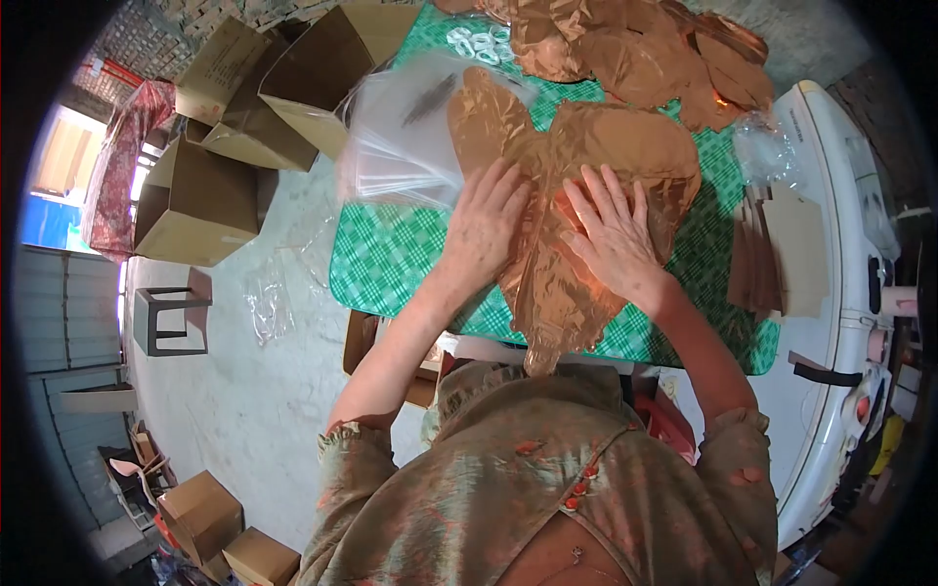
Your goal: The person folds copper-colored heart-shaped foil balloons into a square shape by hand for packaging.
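Observation:
A flat, copper-coloured foil balloon (625,137) with rounded lobes is spread on the green checked tabletop (381,254). Its narrow lower end hangs over the near edge toward my body. My left hand (489,220) lies on the left part of the foil, fingers stretched out. On the right lobe rests my right hand (618,230), palm down with its fingers spread. Just left of the balloon, partly under its upper left lobe, is a fanned stack of clear plastic bags (391,146).
More copper foil balloons (645,54) are heaped at the table's far side, beside white ribbon-like loops (479,44). Brown card sheets (796,254) lie at the right, near a white appliance (821,166). Open cardboard boxes (200,200) and a stool (147,322) stand at left.

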The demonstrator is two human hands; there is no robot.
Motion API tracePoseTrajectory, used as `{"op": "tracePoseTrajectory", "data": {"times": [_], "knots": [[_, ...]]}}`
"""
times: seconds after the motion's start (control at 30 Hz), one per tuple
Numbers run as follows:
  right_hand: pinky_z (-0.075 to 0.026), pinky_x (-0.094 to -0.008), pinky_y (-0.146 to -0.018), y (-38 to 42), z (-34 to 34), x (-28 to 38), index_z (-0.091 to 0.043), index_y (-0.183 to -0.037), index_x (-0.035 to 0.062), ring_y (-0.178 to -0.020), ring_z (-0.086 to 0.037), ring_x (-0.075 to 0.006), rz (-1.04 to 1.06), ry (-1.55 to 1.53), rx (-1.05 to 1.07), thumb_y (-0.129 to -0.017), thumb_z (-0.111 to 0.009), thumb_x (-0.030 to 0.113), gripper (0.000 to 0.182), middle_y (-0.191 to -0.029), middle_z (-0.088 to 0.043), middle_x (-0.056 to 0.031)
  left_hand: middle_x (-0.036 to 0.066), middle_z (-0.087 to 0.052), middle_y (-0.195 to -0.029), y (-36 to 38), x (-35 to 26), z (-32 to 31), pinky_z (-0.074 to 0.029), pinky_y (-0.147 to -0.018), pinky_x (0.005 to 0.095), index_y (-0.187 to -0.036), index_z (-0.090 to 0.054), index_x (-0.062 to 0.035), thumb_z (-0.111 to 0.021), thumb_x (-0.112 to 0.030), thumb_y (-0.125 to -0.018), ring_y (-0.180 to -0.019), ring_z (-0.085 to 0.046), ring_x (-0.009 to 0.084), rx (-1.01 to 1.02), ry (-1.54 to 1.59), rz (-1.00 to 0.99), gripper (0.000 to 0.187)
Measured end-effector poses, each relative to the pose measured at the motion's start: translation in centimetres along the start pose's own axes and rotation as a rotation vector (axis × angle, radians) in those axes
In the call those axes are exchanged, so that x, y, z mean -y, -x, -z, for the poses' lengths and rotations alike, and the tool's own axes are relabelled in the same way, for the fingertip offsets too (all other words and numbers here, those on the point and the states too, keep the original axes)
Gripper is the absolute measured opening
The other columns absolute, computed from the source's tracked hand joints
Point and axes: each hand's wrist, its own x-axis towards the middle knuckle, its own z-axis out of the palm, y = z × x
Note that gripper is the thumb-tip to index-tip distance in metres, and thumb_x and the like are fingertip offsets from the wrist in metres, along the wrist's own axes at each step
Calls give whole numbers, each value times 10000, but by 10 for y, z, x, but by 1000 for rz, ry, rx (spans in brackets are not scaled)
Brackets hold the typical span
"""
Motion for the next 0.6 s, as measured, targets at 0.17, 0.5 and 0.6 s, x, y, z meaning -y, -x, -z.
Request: {"op": "tracePoseTrajectory", "data": {"times": [0.17, 0.5, 0.6], "knots": [[-85, -708, -1269, -4, -9, -4, -310, -1690, 165, -1641, -124, -371, 4, 19, 0, -1065, -591, 431, 734, -1753, -230, -149, 173, -655, -1410, -5, 0, -12, -465, -1124, 478, -1314, -688, -22, -683, -86, -935, -1376, -576, 367, 2, 33, 3, 384], [-62, -653, -1302, -9, -1, 1, -313, -1695, 160, -1654, -86, -364, -52, 0, 129, -1075, -568, 414, 717, -1773, -196, -141, 149, -641, -1384, -8, 1, -10, -482, -1070, 475, -1313, -678, -69, -708, -87, -909, -1326, -585, 356, -10, 57, -14, 406], [-50, -647, -1306, -8, -4, 2, -317, -1694, 151, -1654, -84, -363, -42, -15, 125, -1075, -563, 419, 718, -1774, -195, -139, 147, -624, -1405, -6, 0, -10, -465, -1091, 482, -1337, -672, -84, -709, -74, -893, -1347, -564, 359, 3, 57, -5, 446]]}}
